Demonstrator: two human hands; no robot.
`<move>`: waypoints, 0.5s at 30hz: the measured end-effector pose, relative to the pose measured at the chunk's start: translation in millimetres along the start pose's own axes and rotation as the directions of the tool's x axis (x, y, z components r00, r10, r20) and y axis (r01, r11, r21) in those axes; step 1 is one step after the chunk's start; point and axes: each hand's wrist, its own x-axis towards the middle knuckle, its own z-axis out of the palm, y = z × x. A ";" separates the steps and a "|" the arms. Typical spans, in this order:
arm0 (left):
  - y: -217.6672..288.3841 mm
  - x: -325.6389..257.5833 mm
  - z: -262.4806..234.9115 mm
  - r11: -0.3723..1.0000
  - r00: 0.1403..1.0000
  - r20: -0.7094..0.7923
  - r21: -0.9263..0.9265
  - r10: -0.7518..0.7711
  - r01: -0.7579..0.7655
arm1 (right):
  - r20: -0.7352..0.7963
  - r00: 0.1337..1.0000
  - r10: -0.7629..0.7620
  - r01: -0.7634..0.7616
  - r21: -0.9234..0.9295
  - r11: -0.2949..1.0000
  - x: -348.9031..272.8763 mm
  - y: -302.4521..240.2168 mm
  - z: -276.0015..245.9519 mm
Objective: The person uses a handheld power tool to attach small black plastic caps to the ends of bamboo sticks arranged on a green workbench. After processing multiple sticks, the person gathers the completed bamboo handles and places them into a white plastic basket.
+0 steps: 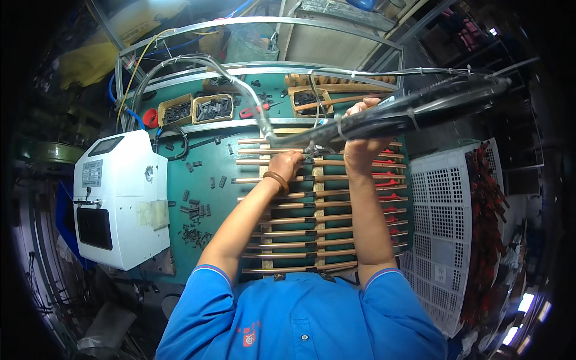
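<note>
Copper-coloured rods (336, 193) lie side by side across wooden strips (320, 211), each with small black fittings near its middle. My left hand (287, 163), a brown bangle on its wrist, is closed at a black fitting (308, 161) on one of the upper rods; its fingertips are partly hidden. My right hand (362, 147) is raised above the rods' right half. It is wrapped round a long dark tool with hoses (390, 118), which hides most of the palm. The tool's metal end (317, 148) hangs close to my left fingers. Red pieces (390, 187) show on the rods' right parts.
A white machine (120, 198) stands at the left. Loose black parts (195, 210) lie on the green table (210, 162). Boxes of black parts (213, 108) and a red-handled tool (254, 110) are behind a metal rail. A white perforated crate (438, 222) stands at the right.
</note>
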 end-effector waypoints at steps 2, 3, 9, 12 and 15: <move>2.1 2.6 0.3 0.999 1.000 -0.015 -0.038 0.001 -0.001 | -0.028 1.000 -0.012 0.011 -0.064 0.998 -2.1 -6.3 6.9; 1.3 4.5 1.0 0.997 0.998 -0.047 -0.066 0.031 -0.034 | 0.011 1.000 0.008 -0.008 -0.025 1.000 -3.4 -1.3 0.6; -8.9 0.3 11.4 0.999 0.998 -0.058 -0.018 -0.028 0.027 | 0.146 0.989 0.014 -0.008 -0.041 0.999 -11.8 39.7 -27.3; -6.8 2.3 5.7 0.999 1.000 -0.008 0.039 0.009 -0.009 | 0.135 0.991 -0.005 0.018 -0.092 0.996 -15.8 45.7 -27.7; -11.6 -5.4 16.9 0.991 0.991 0.026 -0.016 -0.132 0.132 | 0.191 0.981 -0.027 0.066 -0.199 0.978 -19.2 54.5 -33.1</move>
